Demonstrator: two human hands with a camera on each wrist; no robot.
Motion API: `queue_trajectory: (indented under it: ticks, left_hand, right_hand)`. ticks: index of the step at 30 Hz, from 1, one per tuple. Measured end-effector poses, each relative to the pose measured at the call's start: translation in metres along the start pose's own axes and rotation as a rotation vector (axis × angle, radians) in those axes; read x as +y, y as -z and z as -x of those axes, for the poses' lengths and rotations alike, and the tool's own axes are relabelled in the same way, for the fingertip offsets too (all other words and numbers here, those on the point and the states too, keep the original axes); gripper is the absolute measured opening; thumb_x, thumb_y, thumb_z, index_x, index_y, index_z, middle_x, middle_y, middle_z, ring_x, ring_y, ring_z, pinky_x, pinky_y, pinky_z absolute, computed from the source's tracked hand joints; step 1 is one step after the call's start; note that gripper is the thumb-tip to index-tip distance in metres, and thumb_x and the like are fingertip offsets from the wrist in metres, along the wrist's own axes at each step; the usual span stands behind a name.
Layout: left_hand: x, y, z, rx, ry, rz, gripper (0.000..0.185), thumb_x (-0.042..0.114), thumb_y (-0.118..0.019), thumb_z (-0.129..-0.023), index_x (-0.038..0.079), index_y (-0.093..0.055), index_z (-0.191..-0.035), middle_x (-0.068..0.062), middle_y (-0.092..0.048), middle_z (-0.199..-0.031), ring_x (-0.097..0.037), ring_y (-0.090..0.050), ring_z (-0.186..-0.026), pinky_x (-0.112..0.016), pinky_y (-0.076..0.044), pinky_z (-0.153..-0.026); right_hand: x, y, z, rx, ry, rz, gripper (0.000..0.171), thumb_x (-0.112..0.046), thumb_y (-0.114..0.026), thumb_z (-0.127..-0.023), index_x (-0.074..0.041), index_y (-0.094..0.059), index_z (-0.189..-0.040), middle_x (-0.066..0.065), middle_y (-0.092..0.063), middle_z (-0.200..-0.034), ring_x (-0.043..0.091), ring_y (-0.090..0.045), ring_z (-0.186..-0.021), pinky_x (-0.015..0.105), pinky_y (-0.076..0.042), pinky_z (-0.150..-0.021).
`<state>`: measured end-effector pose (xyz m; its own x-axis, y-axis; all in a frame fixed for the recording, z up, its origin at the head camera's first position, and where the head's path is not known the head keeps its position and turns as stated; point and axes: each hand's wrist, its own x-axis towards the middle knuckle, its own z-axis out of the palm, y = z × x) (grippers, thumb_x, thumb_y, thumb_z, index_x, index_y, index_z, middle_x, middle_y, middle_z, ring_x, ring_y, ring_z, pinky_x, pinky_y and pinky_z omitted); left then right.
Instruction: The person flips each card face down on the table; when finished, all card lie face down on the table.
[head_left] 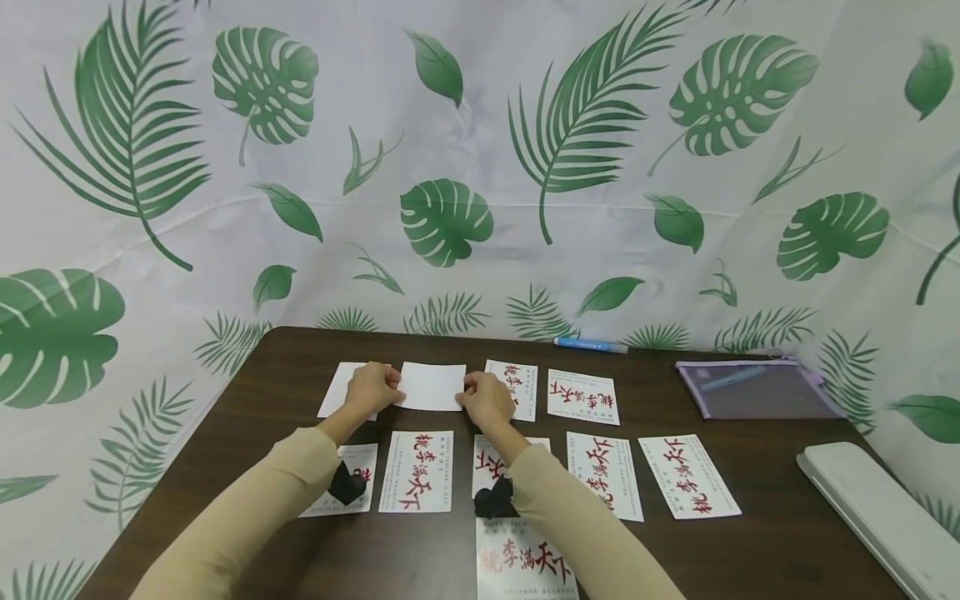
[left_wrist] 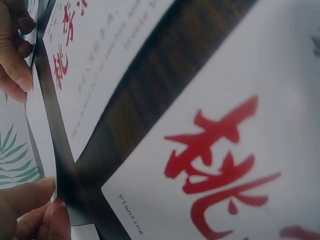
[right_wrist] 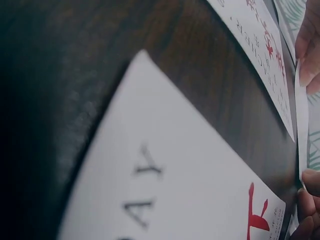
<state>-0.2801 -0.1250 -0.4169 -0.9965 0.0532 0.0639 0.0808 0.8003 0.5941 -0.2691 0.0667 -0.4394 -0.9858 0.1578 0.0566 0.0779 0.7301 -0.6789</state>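
A blank white card (head_left: 433,386) is held out flat between both hands over the far part of the table. At its left edge my left hand (head_left: 369,388) pinches it between thumb and fingers; at its right edge my right hand (head_left: 489,398) does the same. In the left wrist view this white card (left_wrist: 42,135) shows almost edge-on, with fingertips at both ends. Another blank card (head_left: 337,390) lies partly behind the left hand. Close to the right hand is a card with red characters (head_left: 523,392), its lower left part covered.
More red-lettered cards lie around, including an upright card (head_left: 416,472), a sideways card (head_left: 583,396) and a tilted card (head_left: 690,477). Toward the back are a blue marker (head_left: 591,345) and a purple-edged mesh pouch (head_left: 761,389). A long white case (head_left: 885,517) sits at the right.
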Motion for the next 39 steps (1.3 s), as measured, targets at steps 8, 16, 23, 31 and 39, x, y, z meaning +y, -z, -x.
queue_trajectory:
  ticks: [8, 16, 23, 31, 39]
  left_hand:
    - [0.012, 0.001, -0.003, -0.031, 0.014, -0.072, 0.023, 0.007, -0.076, -0.073, -0.004, -0.069, -0.092, -0.008, -0.066, -0.078, -0.018, -0.056, -0.070, -0.035, -0.048, -0.067]
    - [0.017, -0.001, -0.006, -0.055, -0.017, -0.156, 0.016, 0.009, -0.076, -0.073, -0.001, -0.067, -0.082, -0.007, -0.063, -0.073, -0.017, -0.054, -0.064, -0.032, -0.046, -0.058]
    - [0.035, -0.009, -0.015, -0.066, -0.111, -0.030, 0.036, 0.012, -0.075, -0.078, -0.007, -0.064, -0.107, -0.015, -0.066, -0.092, -0.027, -0.061, -0.082, -0.035, -0.052, -0.069]
    - [0.069, -0.036, -0.025, -0.185, -0.128, 0.140, 0.050, 0.011, -0.076, -0.076, -0.004, -0.059, -0.120, -0.018, -0.066, -0.106, -0.031, -0.061, -0.101, -0.033, -0.053, -0.081]
    - [0.088, -0.056, -0.033, -0.206, -0.118, 0.117, 0.055, 0.010, -0.078, -0.075, -0.002, -0.057, -0.124, -0.016, -0.064, -0.108, -0.029, -0.059, -0.101, -0.038, -0.050, -0.086]
  right_hand:
    - [0.001, 0.003, -0.002, 0.039, 0.018, 0.035, 0.022, -0.015, -0.077, -0.074, -0.014, -0.071, -0.095, -0.005, -0.062, -0.071, 0.014, -0.056, -0.068, 0.032, -0.040, -0.055]
    - [0.004, 0.007, -0.002, 0.026, 0.044, 0.039, 0.027, -0.015, -0.076, -0.076, -0.011, -0.070, -0.101, -0.004, -0.062, -0.073, 0.014, -0.054, -0.065, 0.029, -0.040, -0.054]
    - [0.026, 0.040, -0.020, 0.113, 0.058, -0.116, 0.025, -0.012, -0.073, -0.079, -0.003, -0.069, -0.103, 0.005, -0.065, -0.077, 0.017, -0.057, -0.067, 0.029, -0.044, -0.057]
    - [0.059, 0.064, -0.033, 0.127, 0.004, -0.150, 0.027, -0.007, -0.070, -0.080, 0.003, -0.067, -0.105, 0.009, -0.062, -0.082, 0.021, -0.056, -0.076, 0.031, -0.044, -0.064]
    - [0.068, 0.072, -0.034, 0.088, -0.032, -0.100, 0.031, -0.009, -0.073, -0.079, 0.003, -0.065, -0.107, 0.010, -0.065, -0.082, 0.021, -0.059, -0.073, 0.035, -0.047, -0.066]
